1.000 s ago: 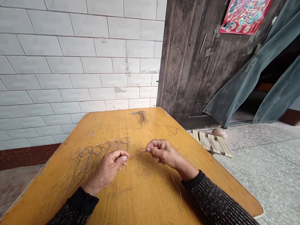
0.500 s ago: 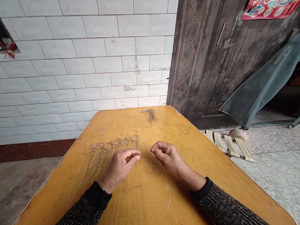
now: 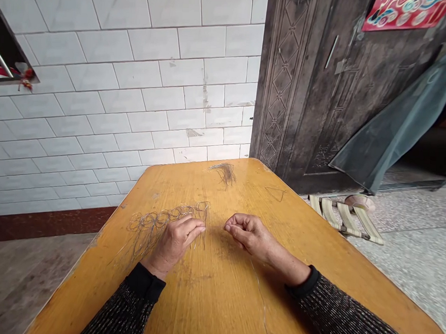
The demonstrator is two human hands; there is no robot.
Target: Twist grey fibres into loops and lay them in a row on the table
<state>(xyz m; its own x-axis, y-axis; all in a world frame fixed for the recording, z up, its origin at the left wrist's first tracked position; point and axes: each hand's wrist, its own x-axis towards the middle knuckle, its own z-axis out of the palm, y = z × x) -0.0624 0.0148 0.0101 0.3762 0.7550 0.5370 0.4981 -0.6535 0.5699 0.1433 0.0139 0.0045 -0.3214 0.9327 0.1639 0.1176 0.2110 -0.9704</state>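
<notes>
A thin wire [image 3: 264,309] trails from under my right hand [image 3: 250,234] toward the table's near edge. That hand is closed in a pinch on the wire, with the fingertips pointing left. Across a small gap, my left hand [image 3: 179,239] has thumb and fingers pressed together. Whatever lies between those fingertips is too fine to make out. Next to the left hand, and partly hidden by it, lies a row of looped wires [image 3: 150,223] with long loose tails.
The wooden table [image 3: 217,295] carries a bundle of wires [image 3: 224,172] at its far end and a bent wire piece [image 3: 275,193] to the right. A tiled wall [image 3: 137,94] and dark door [image 3: 303,106] stand behind. A strapped folding stool [image 3: 344,216] is on the floor at right.
My left fingertips have drawn together and shifted slightly left. The wire's hanging tail has swung to the right. The right hand has barely moved, and the view has shifted a little.
</notes>
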